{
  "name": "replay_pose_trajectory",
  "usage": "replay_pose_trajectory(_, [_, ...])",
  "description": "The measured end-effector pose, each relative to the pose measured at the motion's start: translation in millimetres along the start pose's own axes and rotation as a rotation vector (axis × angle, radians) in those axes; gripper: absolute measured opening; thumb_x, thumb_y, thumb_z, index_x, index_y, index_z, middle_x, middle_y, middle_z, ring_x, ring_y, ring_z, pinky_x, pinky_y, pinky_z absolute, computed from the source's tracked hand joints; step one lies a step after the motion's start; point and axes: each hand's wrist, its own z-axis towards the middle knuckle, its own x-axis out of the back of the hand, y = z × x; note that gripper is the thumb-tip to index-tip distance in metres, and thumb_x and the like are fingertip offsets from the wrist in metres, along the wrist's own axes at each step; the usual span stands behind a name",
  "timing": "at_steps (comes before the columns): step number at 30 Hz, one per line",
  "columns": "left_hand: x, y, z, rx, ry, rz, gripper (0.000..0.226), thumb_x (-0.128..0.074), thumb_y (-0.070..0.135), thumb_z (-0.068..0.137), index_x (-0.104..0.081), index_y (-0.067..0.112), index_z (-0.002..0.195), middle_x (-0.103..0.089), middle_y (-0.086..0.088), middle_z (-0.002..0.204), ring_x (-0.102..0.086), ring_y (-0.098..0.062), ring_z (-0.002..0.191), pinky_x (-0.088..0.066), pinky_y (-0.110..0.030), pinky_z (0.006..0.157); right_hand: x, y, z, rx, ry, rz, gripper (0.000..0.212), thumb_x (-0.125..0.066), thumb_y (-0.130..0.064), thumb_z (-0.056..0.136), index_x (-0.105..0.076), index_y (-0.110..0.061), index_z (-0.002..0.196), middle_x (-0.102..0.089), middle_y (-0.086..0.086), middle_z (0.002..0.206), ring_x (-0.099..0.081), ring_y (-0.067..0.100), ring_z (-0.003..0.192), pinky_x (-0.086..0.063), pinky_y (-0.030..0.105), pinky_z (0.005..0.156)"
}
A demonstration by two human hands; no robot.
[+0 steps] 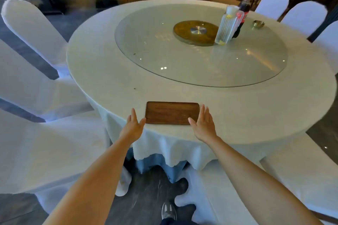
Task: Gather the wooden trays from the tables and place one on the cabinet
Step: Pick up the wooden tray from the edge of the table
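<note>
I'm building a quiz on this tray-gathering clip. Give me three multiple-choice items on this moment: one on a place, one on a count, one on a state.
1. Where does the wooden tray lie?
A. on the glass turntable
B. near the table's front edge
C. on a chair

2. How many bottles stand on the glass turntable?
A. none
B. two
C. five

3. How are the hands?
A. open, flanking the tray
B. lifting it
C. clenched in fists

Answers: B, it sits on the tablecloth by the near rim. B, a clear bottle and a cola bottle. A, left hand and right hand are spread at its ends.
</note>
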Motion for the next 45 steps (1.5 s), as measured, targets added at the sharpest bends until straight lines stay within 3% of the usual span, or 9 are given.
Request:
replay_pose_trajectory(11, [-34,12,76,0.231,-0.030,0.031,0.071,-0.040,0.036,0.097,-0.004,0.005,0.150,-0.021,-0.019,0.156,-0.025,-0.034,0.143,-0.026,-0.042,0.115,-10,33,85,-0.219,-0.190,0.171,0.074,-0.032,-0.045,0.096,0.007,-0.010,0.149,-0.004,0.016,0.158,-0.010,0.034,0.145,-0.018,0.045,0.116])
replay_pose_trajectory(15, [-37,21,95,0.245,-0.017,0.025,0.068,-0.044,0.034,0.096,-0.013,0.003,0.148,-0.029,-0.021,0.152,-0.033,-0.037,0.138,-0.032,-0.045,0.111,-17,33,108,-0.331,-0.176,0.251,0.071,-0.036,-0.043,0.095,-0.011,-0.003,0.148,-0.026,0.020,0.151,-0.026,0.038,0.138,-0.027,0.044,0.111])
replay_pose_trajectory(23, [-39,14,119,0.356,-0.028,0.015,0.046,-0.042,0.031,0.097,-0.042,-0.007,0.123,-0.060,-0.023,0.101,-0.059,-0.036,0.091,-0.045,-0.041,0.077,-17,36,128,-0.462,-0.207,0.318,0.054,-0.034,-0.038,0.097,-0.038,0.003,0.132,-0.048,0.020,0.134,-0.048,0.036,0.121,-0.042,0.038,0.094])
replay_pose_trajectory(27, [-31,8,119,0.371,-0.002,-0.008,0.047,-0.041,0.035,0.097,-0.045,-0.008,0.115,-0.042,-0.007,0.061,-0.043,-0.020,0.051,-0.049,-0.044,0.070,-20,28,129,-0.446,-0.232,0.392,0.050,-0.036,-0.035,0.097,-0.038,0.003,0.130,-0.052,0.019,0.126,-0.054,0.033,0.103,-0.040,0.033,0.075])
replay_pose_trajectory(32, [1,-10,106,0.362,0.054,-0.005,0.043,-0.042,0.043,0.095,-0.039,0.000,0.090,-0.045,-0.008,0.062,-0.044,-0.020,0.052,-0.042,-0.035,0.055,-24,-8,133,-0.378,-0.235,0.380,0.046,-0.037,-0.034,0.097,-0.039,0.004,0.123,-0.049,0.014,0.102,-0.049,0.021,0.060,-0.042,0.034,0.070])
replay_pose_trajectory(35, [28,-32,93,0.405,0.165,-0.111,0.046,-0.044,0.038,0.095,-0.048,-0.007,0.102,-0.057,-0.030,0.087,-0.058,-0.039,0.079,-0.049,-0.048,0.083,-30,-48,138,-0.251,-0.235,0.349,0.041,-0.039,-0.034,0.096,-0.040,0.002,0.114,-0.054,0.021,0.112,-0.057,0.034,0.089,-0.046,0.039,0.076])
replay_pose_trajectory(40, [90,-75,51,0.475,0.377,-0.257,0.035,-0.043,0.034,0.097,-0.039,0.004,0.078,-0.048,-0.018,0.082,-0.048,-0.030,0.067,-0.045,-0.041,0.069,-52,-145,130,-0.014,-0.285,0.282,0.037,-0.040,-0.033,0.096,-0.042,0.001,0.110,-0.056,0.025,0.122,-0.056,0.041,0.110,-0.045,0.044,0.088])
replay_pose_trajectory(43, [132,-110,16,0.556,0.498,-0.283,0.047,-0.042,0.036,0.097,-0.046,-0.009,0.108,-0.057,-0.033,0.110,-0.058,-0.045,0.099,-0.048,-0.045,0.080,-73,-207,110,0.124,-0.343,0.280,0.042,-0.040,-0.032,0.096,-0.041,0.003,0.119,-0.055,0.023,0.124,-0.054,0.039,0.112,-0.044,0.042,0.089])
replay_pose_trajectory(45, [159,-133,-14,0.586,0.563,-0.272,0.044,-0.042,0.038,0.096,-0.047,-0.005,0.104,-0.058,-0.032,0.113,-0.058,-0.042,0.094,-0.043,-0.040,0.073,-89,-246,91,0.209,-0.381,0.293,0.042,-0.040,-0.032,0.096,-0.041,0.004,0.118,-0.056,0.023,0.123,-0.054,0.039,0.112,-0.044,0.042,0.088])
